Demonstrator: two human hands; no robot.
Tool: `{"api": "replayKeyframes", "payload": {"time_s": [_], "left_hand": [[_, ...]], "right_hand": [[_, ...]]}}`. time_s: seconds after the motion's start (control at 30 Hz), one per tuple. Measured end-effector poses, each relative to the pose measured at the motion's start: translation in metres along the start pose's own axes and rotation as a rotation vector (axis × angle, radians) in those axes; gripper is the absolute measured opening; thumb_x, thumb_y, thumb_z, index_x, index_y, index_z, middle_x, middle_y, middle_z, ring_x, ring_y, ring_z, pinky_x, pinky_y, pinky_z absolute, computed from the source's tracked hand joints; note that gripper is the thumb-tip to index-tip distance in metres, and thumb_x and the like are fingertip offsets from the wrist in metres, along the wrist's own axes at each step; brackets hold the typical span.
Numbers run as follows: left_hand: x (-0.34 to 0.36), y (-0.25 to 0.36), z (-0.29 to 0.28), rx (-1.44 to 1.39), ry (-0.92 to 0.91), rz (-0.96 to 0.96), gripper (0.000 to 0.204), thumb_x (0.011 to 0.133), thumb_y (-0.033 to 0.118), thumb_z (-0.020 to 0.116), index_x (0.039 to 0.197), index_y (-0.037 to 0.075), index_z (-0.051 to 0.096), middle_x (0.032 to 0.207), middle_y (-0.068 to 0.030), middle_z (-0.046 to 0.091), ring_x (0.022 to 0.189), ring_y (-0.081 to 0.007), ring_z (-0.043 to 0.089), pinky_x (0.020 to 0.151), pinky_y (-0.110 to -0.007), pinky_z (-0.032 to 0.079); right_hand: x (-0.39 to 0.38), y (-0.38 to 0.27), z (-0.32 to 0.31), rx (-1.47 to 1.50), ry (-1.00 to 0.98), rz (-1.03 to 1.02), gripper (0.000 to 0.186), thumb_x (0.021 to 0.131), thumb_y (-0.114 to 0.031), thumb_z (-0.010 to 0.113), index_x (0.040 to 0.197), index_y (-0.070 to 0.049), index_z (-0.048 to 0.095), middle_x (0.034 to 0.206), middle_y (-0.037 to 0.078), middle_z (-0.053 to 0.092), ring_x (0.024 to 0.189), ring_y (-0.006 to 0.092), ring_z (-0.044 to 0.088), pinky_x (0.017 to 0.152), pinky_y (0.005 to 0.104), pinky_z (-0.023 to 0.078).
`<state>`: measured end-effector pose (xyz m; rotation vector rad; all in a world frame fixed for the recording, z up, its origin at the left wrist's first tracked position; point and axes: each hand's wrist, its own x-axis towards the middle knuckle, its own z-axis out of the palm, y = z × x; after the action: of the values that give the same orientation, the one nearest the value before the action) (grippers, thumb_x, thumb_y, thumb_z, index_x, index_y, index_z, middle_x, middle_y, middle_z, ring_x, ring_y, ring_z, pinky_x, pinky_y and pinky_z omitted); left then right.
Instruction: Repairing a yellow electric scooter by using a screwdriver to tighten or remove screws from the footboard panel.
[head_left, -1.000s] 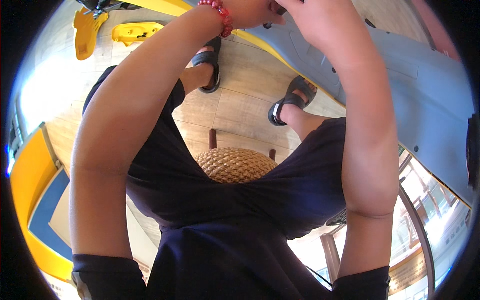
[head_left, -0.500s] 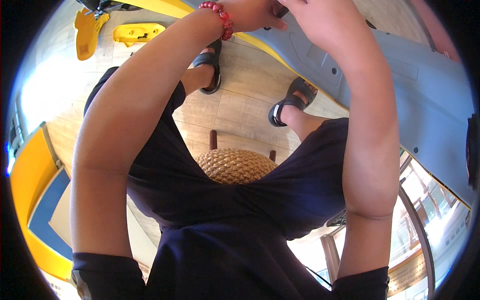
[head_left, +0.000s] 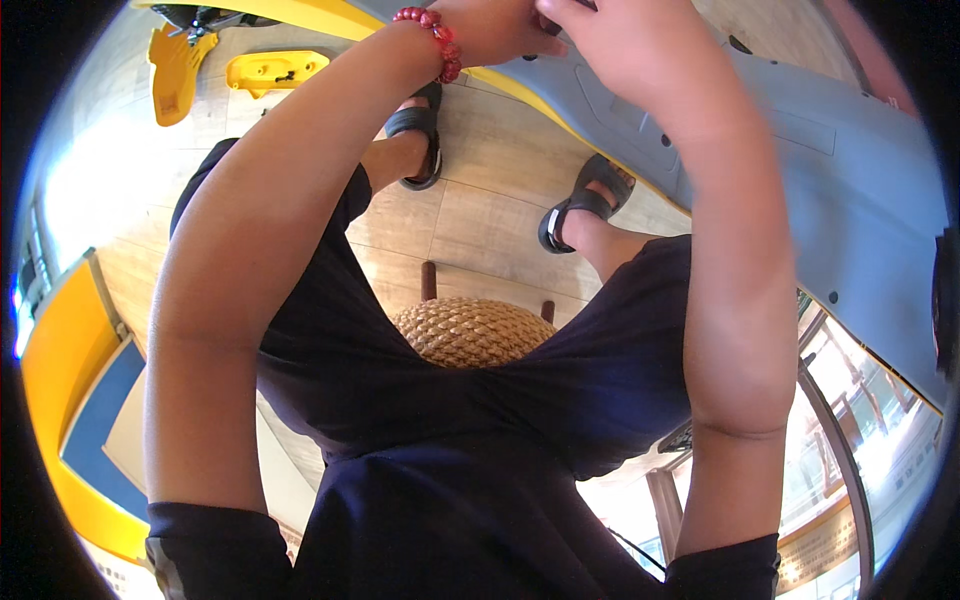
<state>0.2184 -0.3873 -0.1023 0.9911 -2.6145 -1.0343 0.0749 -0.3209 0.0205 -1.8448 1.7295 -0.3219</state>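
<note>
At the top edge my two hands meet over a large grey-blue molded panel (head_left: 850, 190) with a yellow edge. My left hand (head_left: 495, 30), below a red bead bracelet (head_left: 441, 42), is curled around something small and dark, mostly hidden by the fingers. Close against it, my right hand (head_left: 635, 45) is closed, its thumb and fingers pinched at the same dark thing. The upper parts of both hands are cut off by the frame, so I cannot make out what they hold. Small dark holes dot the panel.
On the wood floor (head_left: 480, 220) at upper left lie a yellow plastic tray-like part (head_left: 275, 72) and a yellow curved part (head_left: 172, 80). I sit on a woven stool (head_left: 470, 330). A yellow and blue panel (head_left: 65, 370) stands at left, and black sandals (head_left: 585, 205) are on my feet.
My right hand and forearm have shifted slightly up and left. My left hand has moved a little up and left too. Both stay together at the panel.
</note>
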Motion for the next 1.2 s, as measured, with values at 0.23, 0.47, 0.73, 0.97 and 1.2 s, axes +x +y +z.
{"api": "replayKeyframes", "payload": {"time_s": [0.23,0.47,0.73,0.97,1.2], "left_hand": [[-0.002,-0.001,-0.008,-0.101,-0.135,-0.072,0.029,0.085,0.027,0.076,0.106,0.006,0.072,0.093,-0.0207,0.074,0.092,-0.0399,0.071,0.08,-0.047,0.056],[-0.002,0.003,-0.005,-0.046,-0.019,-0.028,0.036,0.085,0.033,0.078,0.104,0.003,0.07,0.091,-0.0227,0.073,0.09,-0.0401,0.071,0.078,-0.048,0.055],[-0.003,0.006,-0.004,-0.02,-0.069,-0.12,0.031,0.086,0.031,0.078,0.099,0.004,0.072,0.092,-0.0221,0.073,0.091,-0.0408,0.071,0.077,-0.047,0.055],[-0.001,-0.003,-0.002,-0.051,0.005,0.02,0.026,0.086,0.026,0.077,0.101,0.005,0.072,0.092,-0.0208,0.074,0.092,-0.0394,0.071,0.079,-0.046,0.056],[-0.005,0.009,-0.005,-0.125,-0.003,-0.1,0.03,0.084,0.028,0.079,0.102,0.004,0.072,0.092,-0.0206,0.074,0.092,-0.0394,0.072,0.078,-0.046,0.056]], "right_hand": [[0.004,0.015,0.009,-0.108,-0.028,0.048,0.022,0.095,-0.017,0.066,0.101,0.004,0.074,0.096,0.026,0.072,0.092,0.0421,0.07,0.085,0.0456,0.056],[0.0,0.01,0.005,0.003,0.086,0.072,0.027,0.095,-0.019,0.067,0.107,0.005,0.072,0.097,0.028,0.072,0.094,0.0425,0.07,0.085,0.0453,0.056],[0.009,0.015,0.007,-0.088,-0.008,-0.017,0.02,0.094,-0.012,0.065,0.102,0.004,0.075,0.1,0.027,0.073,0.094,0.0407,0.071,0.086,0.0436,0.056],[-0.012,-0.002,-0.007,-0.007,-0.017,-0.042,0.019,0.093,-0.011,0.065,0.098,0.005,0.075,0.098,0.026,0.073,0.092,0.0404,0.071,0.085,0.0439,0.056],[0.007,0.015,0.002,-0.185,-0.078,0.024,0.021,0.093,-0.014,0.066,0.097,0.005,0.075,0.095,0.027,0.072,0.091,0.0422,0.071,0.086,0.045,0.056]]}}
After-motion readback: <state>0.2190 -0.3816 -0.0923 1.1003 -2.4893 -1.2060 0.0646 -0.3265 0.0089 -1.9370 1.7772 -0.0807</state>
